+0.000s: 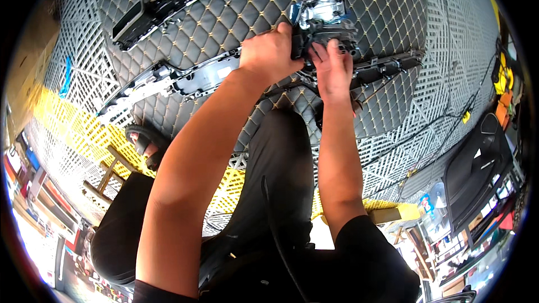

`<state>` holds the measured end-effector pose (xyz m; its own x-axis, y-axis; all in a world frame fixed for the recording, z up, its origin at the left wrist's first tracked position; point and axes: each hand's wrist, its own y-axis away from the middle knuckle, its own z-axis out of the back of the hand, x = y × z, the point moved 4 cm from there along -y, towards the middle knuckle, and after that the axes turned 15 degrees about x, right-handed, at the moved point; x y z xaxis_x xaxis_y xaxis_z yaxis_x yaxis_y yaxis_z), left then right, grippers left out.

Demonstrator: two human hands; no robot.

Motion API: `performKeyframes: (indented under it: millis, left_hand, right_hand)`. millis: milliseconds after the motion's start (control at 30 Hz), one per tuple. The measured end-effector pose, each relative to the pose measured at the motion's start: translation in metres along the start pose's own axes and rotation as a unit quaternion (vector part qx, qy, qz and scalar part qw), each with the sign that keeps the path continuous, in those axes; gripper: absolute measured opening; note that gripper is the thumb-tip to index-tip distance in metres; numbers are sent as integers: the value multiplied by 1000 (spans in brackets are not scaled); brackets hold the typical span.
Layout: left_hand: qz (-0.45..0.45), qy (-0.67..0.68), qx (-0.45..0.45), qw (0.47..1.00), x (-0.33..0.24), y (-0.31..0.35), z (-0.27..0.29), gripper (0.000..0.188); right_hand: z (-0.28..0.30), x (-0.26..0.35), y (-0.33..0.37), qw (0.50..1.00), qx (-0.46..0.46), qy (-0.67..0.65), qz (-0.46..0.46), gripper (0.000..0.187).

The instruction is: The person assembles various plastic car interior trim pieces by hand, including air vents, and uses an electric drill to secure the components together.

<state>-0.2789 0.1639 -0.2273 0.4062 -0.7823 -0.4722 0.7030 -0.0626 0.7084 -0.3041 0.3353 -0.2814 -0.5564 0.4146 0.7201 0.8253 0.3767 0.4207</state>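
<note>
A black plastic car-trim assembly with a shiny, screen-like panel (323, 11) is between my hands over the quilted mat. My left hand (269, 53) is closed around its left side, thumb pointing away from me. On the near right side of the same assembly, my right hand (334, 76) has its fingers apart, the tips at its lower edge. Beneath my hands lies a long black trim strip, its left part (205, 73) and right part (384, 70) showing on either side. My hands hide the strip's middle and part of the assembly.
Another long black trim piece with rectangular openings (168, 5) lies at the far left of the dark quilted mat (224, 17). Grey and yellow floor tiles (84, 112) surround the mat. Cables (449, 115) run along the right, near a black panel (477, 174).
</note>
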Motion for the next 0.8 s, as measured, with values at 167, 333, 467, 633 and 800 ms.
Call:
performKeyframes:
  millis: [167,333,467,633,800]
  left_hand:
    - [-19,-8,-31,999,1,-3,-4,73]
    - [-26,-22,-36,999,-1,-2,-1,73]
    - [-42,-13,-36,998,0,-2,2,71]
    - [-123,-32,-177,976,0,-1,1,62]
    - [-118,-24,-174,977,4,-2,-4,57]
  right_hand:
    - [-12,11,-2,995,29,96,3,49]
    - [-8,20,-6,996,29,72,-48,50]
    - [-11,21,-7,995,-41,58,-70,36]
    - [-11,30,-13,984,38,163,-62,44]
    - [-9,33,-10,990,-16,110,-87,39]
